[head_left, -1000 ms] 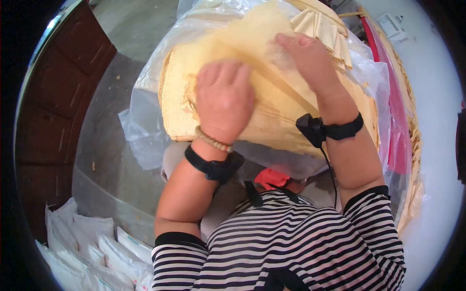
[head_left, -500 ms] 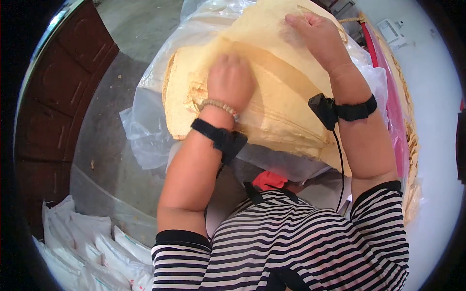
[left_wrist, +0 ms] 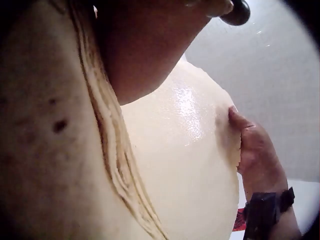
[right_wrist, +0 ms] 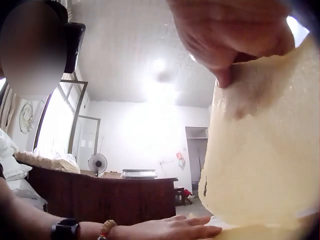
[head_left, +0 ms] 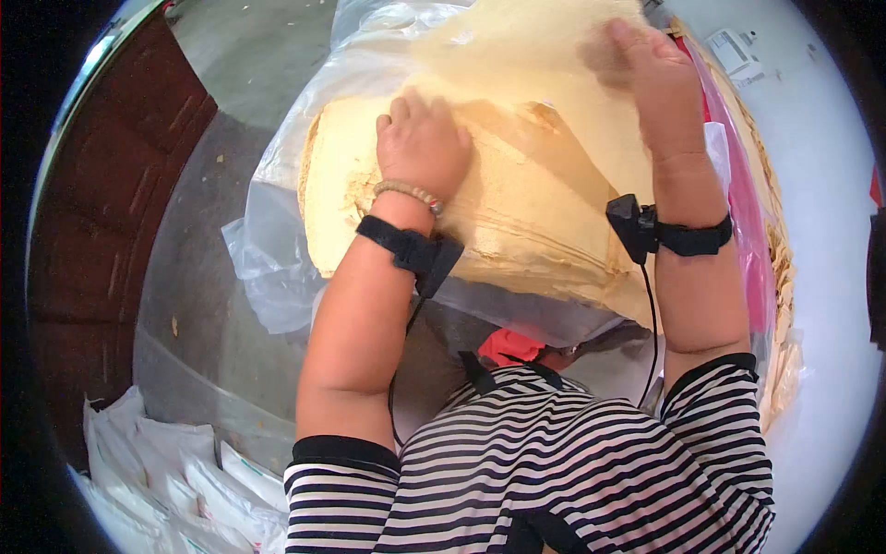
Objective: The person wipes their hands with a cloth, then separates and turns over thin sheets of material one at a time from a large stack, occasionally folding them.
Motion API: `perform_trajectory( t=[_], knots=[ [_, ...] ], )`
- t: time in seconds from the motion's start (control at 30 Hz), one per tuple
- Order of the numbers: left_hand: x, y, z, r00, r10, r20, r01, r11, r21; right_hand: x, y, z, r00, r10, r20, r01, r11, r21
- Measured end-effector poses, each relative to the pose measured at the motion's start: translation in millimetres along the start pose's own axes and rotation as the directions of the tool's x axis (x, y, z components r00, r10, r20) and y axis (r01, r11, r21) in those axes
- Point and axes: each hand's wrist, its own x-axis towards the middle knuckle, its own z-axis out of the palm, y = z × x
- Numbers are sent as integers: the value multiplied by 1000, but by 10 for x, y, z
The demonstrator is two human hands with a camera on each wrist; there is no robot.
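A thick stack of pale yellow tofu skin (head_left: 540, 231) lies in front of me, its layered edge facing my body. My left hand (head_left: 420, 143) rests on the stack's left part, and in the right wrist view its fingers (right_wrist: 195, 231) lie extended. My right hand (head_left: 660, 78) is raised at the far right and pinches the edge of one thin tofu skin sheet (head_left: 535, 42). That sheet (right_wrist: 265, 150) hangs from the right hand, translucent enough that the fingers behind it show as a shadow. In the left wrist view the lifted sheet (left_wrist: 185, 170) spans between the hands.
Clear plastic sheeting (head_left: 286, 203) spreads under and around the stack. Pink plastic (head_left: 752, 222) lies along the right side, by a white wall (head_left: 821, 277). White sacks (head_left: 194, 471) are piled at lower left, with a dark red wooden cabinet (head_left: 111, 240) beyond.
My right hand has risen and moved right and away, drawing the sheet up off the stack. The left hand, blurred with motion before, has shifted slightly and its fingers now look more spread.
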Motion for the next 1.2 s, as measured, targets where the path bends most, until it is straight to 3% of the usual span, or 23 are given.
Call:
perform_trajectory(
  t=[0.2,0.3,0.33,0.43,0.53,0.63,0.67,0.7,0.8,0.9,0.93,1.0,1.03,1.07,1.1,1.13,1.2],
  knots=[
    [34,29,-174,979,-19,205,22,1000,-12,427,38,-928,962,33,-273,67,935,347],
    [-3,-31,17,999,32,16,-31,999,-18,518,29,-1472,909,63,-413,108,919,378],
    [-7,-18,-17,999,35,32,-36,999,14,396,-144,-1484,885,42,-463,144,922,359],
    [-26,-48,40,997,80,-24,-79,996,31,458,-228,-2179,829,59,-557,86,969,232],
    [-13,-62,8,996,75,42,-76,997,23,400,-442,-2862,875,37,-482,76,974,214],
    [-7,-76,40,996,55,75,-57,998,25,640,-501,-3929,943,-80,-324,260,783,564],
    [5,-31,-59,987,21,159,-24,1000,18,748,-506,-4301,951,-139,-277,295,682,669],
    [2,-23,-42,988,24,154,-27,999,22,747,-631,-4367,946,-176,-272,317,682,659],
    [13,-60,-1,986,16,166,-23,999,45,486,-1054,-3785,915,-294,-275,390,818,423],
    [15,-63,-9,982,16,188,-24,999,41,380,-1257,-3512,908,-331,-256,407,840,359],
    [24,43,-142,969,-45,244,23,996,91,419,-1260,-3583,926,-287,-246,363,856,369],
    [57,315,-426,927,-165,336,103,975,196,742,-932,-4039,888,-291,-356,409,855,320],
    [42,379,-434,990,30,140,-66,965,252,743,-889,-3998,864,-289,-411,428,853,299],
    [39,457,-440,969,242,-48,-212,916,339,687,-870,-3985,847,-195,-495,338,916,216],
    [112,808,-645,894,401,-201,-397,916,60,430,-1021,-3507,808,-101,-581,223,964,142],
    [140,1173,-831,803,542,-249,-587,791,-173,297,-1098,-3234,750,-17,-661,91,993,77],
    [136,1867,-927,631,737,-242,-727,454,-515,505,-815,-3296,823,-103,-559,285,926,248]
  ],
)
